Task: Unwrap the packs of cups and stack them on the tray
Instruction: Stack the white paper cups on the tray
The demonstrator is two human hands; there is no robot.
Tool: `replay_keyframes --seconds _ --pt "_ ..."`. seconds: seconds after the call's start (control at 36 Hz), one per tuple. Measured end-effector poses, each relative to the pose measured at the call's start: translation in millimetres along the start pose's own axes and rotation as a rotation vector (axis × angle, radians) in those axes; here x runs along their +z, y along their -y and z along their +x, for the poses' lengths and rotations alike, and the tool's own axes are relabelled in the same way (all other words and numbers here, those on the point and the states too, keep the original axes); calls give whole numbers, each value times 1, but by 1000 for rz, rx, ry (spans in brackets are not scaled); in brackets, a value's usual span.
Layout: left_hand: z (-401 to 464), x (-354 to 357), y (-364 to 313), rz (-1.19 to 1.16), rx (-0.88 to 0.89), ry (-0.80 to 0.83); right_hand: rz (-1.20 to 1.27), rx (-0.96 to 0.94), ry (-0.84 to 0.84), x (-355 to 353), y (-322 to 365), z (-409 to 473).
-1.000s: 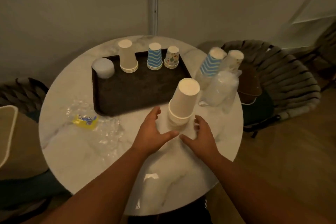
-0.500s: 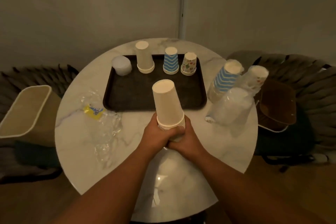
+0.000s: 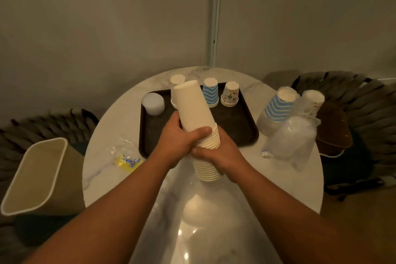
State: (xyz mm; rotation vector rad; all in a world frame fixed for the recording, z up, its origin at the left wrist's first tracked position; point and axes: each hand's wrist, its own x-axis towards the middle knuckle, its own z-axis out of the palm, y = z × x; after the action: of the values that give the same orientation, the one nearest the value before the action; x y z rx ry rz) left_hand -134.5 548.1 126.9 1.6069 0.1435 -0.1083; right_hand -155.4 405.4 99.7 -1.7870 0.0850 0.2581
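I observe both hands grasping the white cup stack (image 3: 198, 122), raised above the table (image 3: 278, 182) in front of the tray (image 3: 244, 126). My left hand (image 3: 175, 139) wraps its upper part; my right hand (image 3: 222, 154) grips lower down.

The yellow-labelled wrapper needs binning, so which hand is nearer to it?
Left. The left hand grips the white cup stack just right of the wrapper; the right hand grips the stack's far side.

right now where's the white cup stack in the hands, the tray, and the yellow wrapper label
white cup stack (image 3: 194, 109), head view, bare side wall above the hands
tray (image 3: 237, 122), head view, bare dark floor at its right
yellow wrapper label (image 3: 126, 161), head view, middle of the label
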Motion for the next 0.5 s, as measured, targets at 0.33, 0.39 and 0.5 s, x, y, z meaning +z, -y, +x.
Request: replay_keyframes --seconds 0.33,0.39,0.5 --pt "38 -8 -23 29 16 -222 -154 -16 -233 30 43 26" --pt "39 -6 -26 19 16 -266 -210 -27 -240 31 45 29" --pt "39 -6 -28 11 25 -289 -215 -45 -221 28 45 33"
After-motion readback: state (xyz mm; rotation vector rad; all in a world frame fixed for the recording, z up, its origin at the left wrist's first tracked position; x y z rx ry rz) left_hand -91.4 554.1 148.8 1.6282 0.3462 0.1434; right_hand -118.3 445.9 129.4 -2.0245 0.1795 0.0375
